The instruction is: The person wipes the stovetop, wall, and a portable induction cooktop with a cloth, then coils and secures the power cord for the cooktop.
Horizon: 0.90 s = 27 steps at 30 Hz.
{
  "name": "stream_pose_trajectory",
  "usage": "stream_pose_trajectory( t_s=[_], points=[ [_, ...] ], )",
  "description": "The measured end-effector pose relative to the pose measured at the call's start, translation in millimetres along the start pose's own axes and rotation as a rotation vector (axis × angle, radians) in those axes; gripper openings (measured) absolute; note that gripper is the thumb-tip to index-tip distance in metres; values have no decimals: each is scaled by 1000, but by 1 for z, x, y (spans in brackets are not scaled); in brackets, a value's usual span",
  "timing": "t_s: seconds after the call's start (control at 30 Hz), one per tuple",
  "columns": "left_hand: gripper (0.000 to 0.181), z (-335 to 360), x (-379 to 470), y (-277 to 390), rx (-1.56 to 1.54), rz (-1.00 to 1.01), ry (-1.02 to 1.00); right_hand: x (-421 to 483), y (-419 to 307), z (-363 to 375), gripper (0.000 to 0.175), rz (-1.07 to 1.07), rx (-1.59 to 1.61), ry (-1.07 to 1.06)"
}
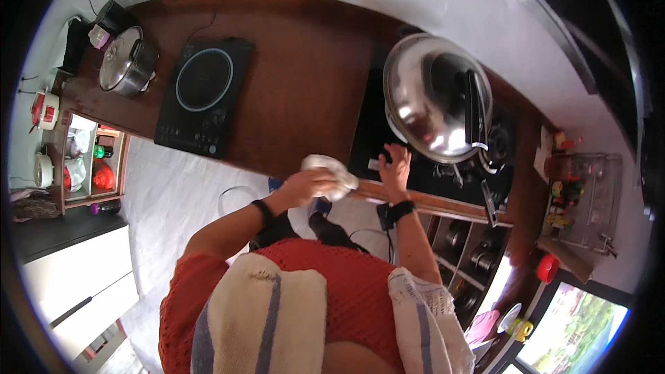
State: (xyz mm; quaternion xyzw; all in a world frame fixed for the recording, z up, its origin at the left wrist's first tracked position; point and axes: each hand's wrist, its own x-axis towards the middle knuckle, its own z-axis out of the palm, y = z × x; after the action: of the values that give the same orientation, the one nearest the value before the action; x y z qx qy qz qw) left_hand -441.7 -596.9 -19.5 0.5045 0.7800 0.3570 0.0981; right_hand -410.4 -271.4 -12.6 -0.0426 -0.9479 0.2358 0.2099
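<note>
Closed around a crumpled whitish cloth (335, 176), my left hand (311, 186) is at the front edge of the brown countertop (301, 78). My right hand (396, 166), its fingers spread and slightly bent, is over the front left part of the black gas stove (431, 179). Just beyond its fingers sits a large, shiny metal wok lid (423, 98) with a black handle, covering a pan on the stove. A black induction cooktop (205, 96) lies on the counter to the left. Whether my right fingertips touch the stove, I cannot tell.
A lidded steel pot (124, 62) stands at the counter's far left. From the stove's right front sticks out a pan handle (489, 202). Open shelves with cookware (483, 257) are below the counter. A wire rack (592, 197) is at the right, a range hood (545, 26) above.
</note>
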Motion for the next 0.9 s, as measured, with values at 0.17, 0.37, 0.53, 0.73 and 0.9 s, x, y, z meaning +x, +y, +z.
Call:
stream_pose_trajectory(
  t_s=[0.17,0.37,0.53,0.73,0.9],
  points=[
    [50,-81,-18,-77,254,-401,247,8,-24,10,44,65,-223,36],
    [51,-78,53,-114,363,-420,320,6,-30,22,46,73,-348,66],
    [54,-56,77,-108,270,-373,357,7,-25,15,46,94,-351,69],
    [50,-28,38,-45,122,-82,191,5,-26,17,47,124,-308,65],
    [45,-10,28,-10,249,-2,-79,4,-34,15,47,130,-283,101]
  ],
)
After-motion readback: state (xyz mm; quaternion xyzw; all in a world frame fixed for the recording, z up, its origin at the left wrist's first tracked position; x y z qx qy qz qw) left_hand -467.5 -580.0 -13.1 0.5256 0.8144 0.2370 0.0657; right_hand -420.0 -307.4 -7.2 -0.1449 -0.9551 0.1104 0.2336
